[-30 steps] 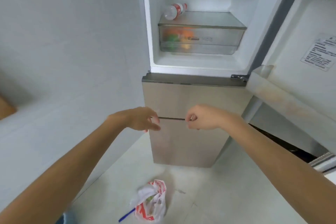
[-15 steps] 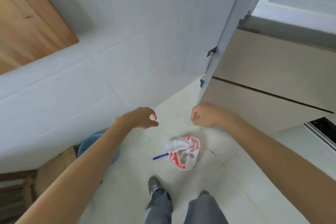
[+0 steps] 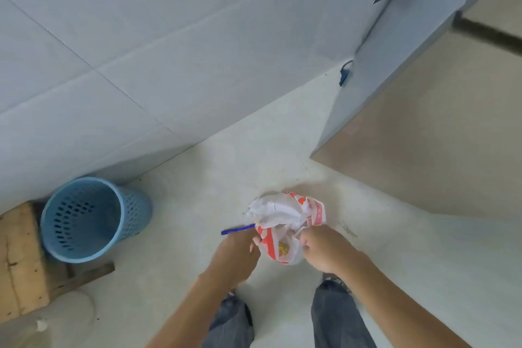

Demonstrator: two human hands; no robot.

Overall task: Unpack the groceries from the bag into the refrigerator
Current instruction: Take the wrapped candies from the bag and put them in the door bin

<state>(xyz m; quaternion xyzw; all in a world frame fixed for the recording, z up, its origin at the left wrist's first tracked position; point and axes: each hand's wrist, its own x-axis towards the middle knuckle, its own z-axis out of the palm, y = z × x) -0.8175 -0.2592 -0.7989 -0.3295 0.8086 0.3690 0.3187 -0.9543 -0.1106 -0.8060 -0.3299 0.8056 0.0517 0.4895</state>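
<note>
**Left hand [image 3: 237,254] and right hand [image 3: 324,251] pinching the bag [image 3: 285,215]**

We note curled fingers on both hands, each gripping the plastic on its own side. The bag sits on the floor [image 3: 197,178], near the refrigerator [image 3: 423,135] but apart from its lower front. We judge the two-sided hold is meant to spread the mouth open. A blue stick [image 3: 237,229] pokes out leftward. Contents are mostly hidden, though something yellow shows inside.
</note>
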